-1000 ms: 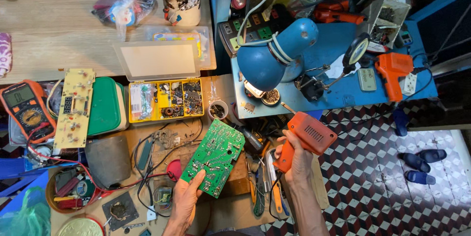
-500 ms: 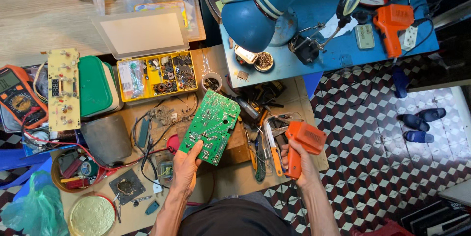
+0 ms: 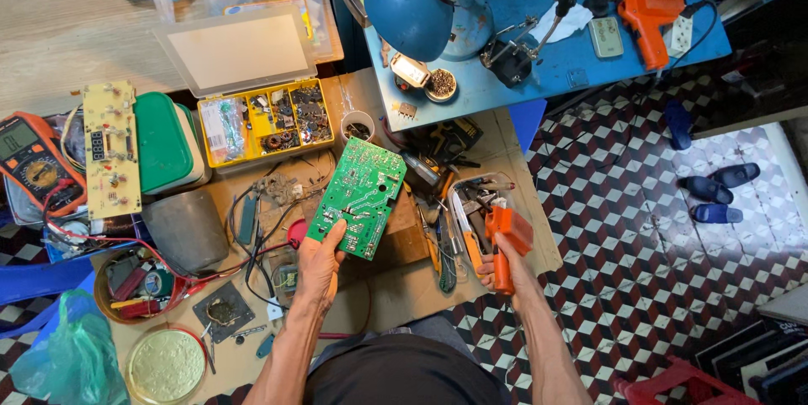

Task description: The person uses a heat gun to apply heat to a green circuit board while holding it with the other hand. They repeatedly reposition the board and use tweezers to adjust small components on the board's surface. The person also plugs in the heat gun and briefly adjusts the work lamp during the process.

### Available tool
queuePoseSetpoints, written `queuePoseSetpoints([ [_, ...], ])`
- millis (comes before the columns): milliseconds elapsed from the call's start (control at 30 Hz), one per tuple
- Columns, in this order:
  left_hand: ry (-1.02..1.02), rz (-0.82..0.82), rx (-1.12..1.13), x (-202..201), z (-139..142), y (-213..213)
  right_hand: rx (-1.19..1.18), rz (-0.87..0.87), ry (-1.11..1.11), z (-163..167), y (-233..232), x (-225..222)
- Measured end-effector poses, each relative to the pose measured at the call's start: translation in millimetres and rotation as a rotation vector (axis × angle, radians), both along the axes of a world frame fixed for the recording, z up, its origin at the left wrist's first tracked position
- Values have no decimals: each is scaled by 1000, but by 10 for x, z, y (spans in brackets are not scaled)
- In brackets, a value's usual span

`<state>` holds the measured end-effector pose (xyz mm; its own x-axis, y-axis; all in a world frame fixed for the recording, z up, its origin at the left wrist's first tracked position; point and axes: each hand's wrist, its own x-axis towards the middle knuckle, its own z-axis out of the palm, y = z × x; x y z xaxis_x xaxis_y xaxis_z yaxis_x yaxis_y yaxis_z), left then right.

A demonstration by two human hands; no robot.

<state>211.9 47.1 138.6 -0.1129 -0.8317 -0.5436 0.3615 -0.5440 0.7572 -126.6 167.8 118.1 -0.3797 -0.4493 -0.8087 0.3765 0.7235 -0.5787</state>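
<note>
My left hand (image 3: 321, 264) grips the near edge of a green circuit board (image 3: 358, 196), held tilted above a wooden block on the cardboard-covered work surface. My right hand (image 3: 503, 266) is wrapped around the handle of an orange soldering gun (image 3: 507, 239), which sits low over a clear tray of hand tools (image 3: 468, 213). The two hands are a board's length apart.
An open yellow parts box (image 3: 263, 118) lies behind the board. A blue desk lamp (image 3: 418, 9) and a second orange gun (image 3: 645, 12) stand on the blue table. A multimeter (image 3: 32, 157), a pale circuit board (image 3: 110, 148) and a green case (image 3: 163, 142) are at left. Sandals (image 3: 714, 190) sit on the tiled floor.
My right hand has lowered the orange soldering gun from beside the board toward the tool tray. The left hand keeps holding the green board. The view has shifted downward.
</note>
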Motion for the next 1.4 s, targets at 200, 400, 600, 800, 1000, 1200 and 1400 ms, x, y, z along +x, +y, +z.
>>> queuePoseSetpoints([
  [200,11,1,-20,-6,-11,-7,209,291,304,146,14,6],
  [400,27,-5,-18,30,-105,46,436,685,647,149,101,-82],
  [600,47,-6,-51,13,-98,50,470,794,829,445,132,77],
  [800,89,41,-14,-8,50,-178,3,431,1005,1264,-596,228],
  [1000,92,36,2,-28,78,-280,-629,740,1269,1244,-2308,377],
  [1200,100,52,21,-51,148,-369,-829,867,1280,1032,-3391,536],
  [1400,72,50,53,-44,221,-415,-1048,766,1040,984,-3455,620],
])
